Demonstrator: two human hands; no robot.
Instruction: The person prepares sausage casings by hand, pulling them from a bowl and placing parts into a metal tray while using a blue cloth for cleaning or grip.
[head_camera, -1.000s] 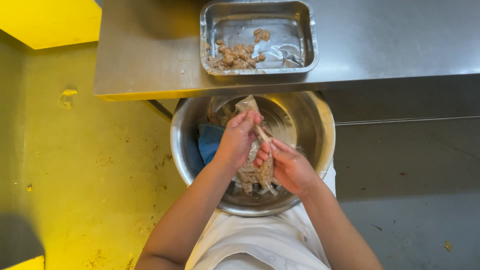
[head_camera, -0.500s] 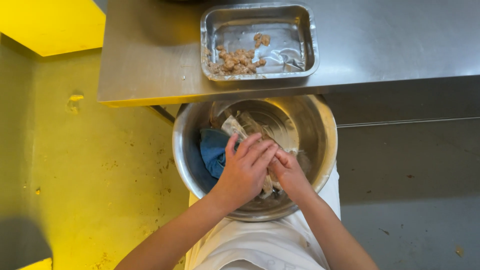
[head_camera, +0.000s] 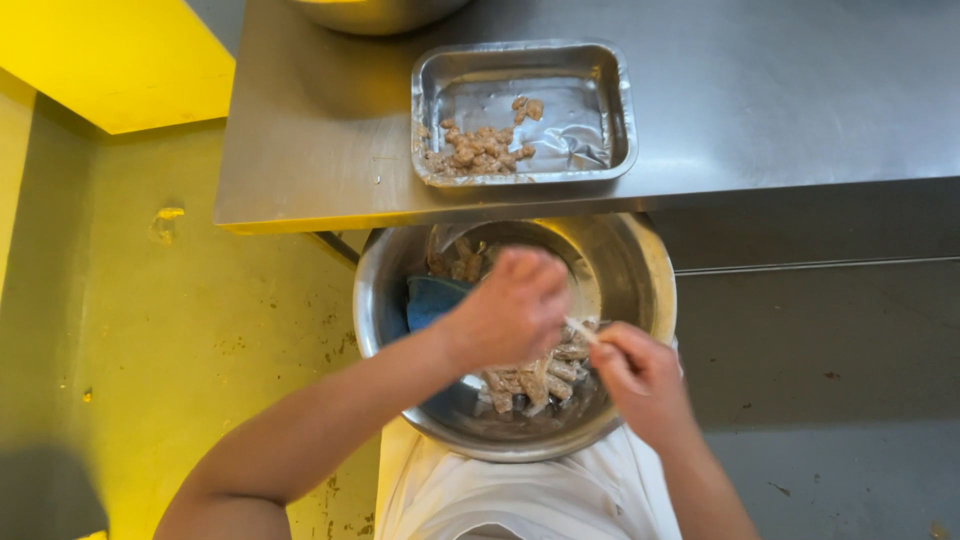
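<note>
A large steel bowl (head_camera: 640, 270) sits in front of me below the table edge. In it lie several skewered pieces of brownish meat (head_camera: 535, 378) and a blue cloth-like thing (head_camera: 432, 300). My left hand (head_camera: 512, 308) is curled over the meat, gripping the pieces. My right hand (head_camera: 640, 380) pinches the end of a thin wooden skewer (head_camera: 580, 330) that runs into the meat. A rectangular foil tray (head_camera: 620, 110) on the steel table (head_camera: 780, 90) holds a small heap of meat chunks (head_camera: 475, 148).
A yellow floor (head_camera: 150, 330) spreads to the left, with a yellow block (head_camera: 110, 55) at the top left. The rim of another steel bowl (head_camera: 375, 15) shows at the table's far edge. Grey floor lies on the right. A white apron (head_camera: 520, 495) covers my lap.
My hands have come down from holding the skewer upright to low over the bowl. The left hand now covers the meat and the right has slid out along the skewer's end.
</note>
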